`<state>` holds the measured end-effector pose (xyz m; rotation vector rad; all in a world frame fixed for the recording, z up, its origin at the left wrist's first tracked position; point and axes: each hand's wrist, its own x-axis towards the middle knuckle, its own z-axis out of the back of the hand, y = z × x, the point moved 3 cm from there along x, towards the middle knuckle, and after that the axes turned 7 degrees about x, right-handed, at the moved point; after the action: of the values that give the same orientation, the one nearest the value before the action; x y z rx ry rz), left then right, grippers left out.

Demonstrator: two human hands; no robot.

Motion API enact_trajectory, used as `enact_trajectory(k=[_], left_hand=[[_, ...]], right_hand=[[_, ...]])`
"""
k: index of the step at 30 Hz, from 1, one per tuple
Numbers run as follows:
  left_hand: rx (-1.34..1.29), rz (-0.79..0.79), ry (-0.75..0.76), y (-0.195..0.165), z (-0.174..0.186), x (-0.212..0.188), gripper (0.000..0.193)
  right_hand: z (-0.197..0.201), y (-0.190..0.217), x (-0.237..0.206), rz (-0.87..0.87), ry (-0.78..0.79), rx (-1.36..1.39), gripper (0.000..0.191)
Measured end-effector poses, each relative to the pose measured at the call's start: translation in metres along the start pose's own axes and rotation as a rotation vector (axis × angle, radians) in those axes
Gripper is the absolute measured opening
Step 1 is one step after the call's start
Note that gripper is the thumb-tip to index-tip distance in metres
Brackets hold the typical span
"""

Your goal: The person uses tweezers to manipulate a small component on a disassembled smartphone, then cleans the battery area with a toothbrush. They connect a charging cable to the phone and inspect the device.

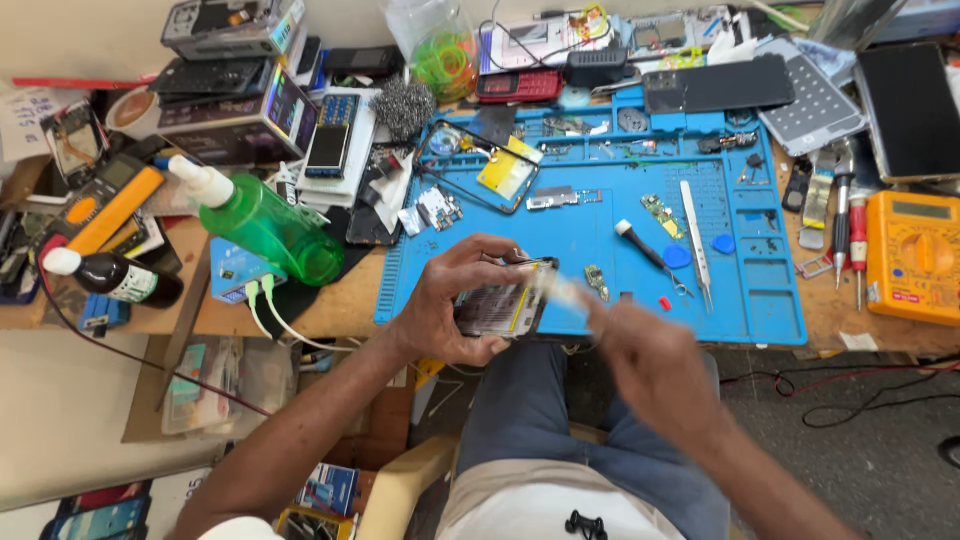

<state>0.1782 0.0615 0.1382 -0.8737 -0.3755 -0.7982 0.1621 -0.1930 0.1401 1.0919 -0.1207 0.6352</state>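
My left hand [452,300] grips an opened phone [500,310] with its insides showing, held at the front edge of the blue repair mat [610,270]. My right hand [640,345] is blurred with motion just right of the phone and pinches a small pale piece [560,292] against the phone's upper right corner. What that piece is I cannot make out. A small green circuit board [596,281] lies on the mat just beyond my right hand.
On the mat lie tweezers [697,243], a small screwdriver [645,252], a blue pick [723,243] and a phone frame [480,165]. A green bottle [262,222] and a dark bottle [115,276] stand left. An orange multimeter [915,255] sits right.
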Motion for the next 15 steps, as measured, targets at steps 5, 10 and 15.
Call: enact_trajectory(k=[5,10,15], left_hand=[[-0.031,0.041,0.016,0.002,0.002,0.000,0.069],[-0.001,0.042,0.034,-0.004,0.001,-0.001,0.073],[-0.037,0.083,0.072,-0.007,-0.002,-0.002,0.074]], right_hand=[[-0.003,0.005,0.004,-0.119,-0.032,-0.005,0.045],[0.009,-0.010,0.017,-0.137,-0.047,-0.056,0.046],[0.016,-0.021,0.009,-0.098,-0.111,0.025,0.041]])
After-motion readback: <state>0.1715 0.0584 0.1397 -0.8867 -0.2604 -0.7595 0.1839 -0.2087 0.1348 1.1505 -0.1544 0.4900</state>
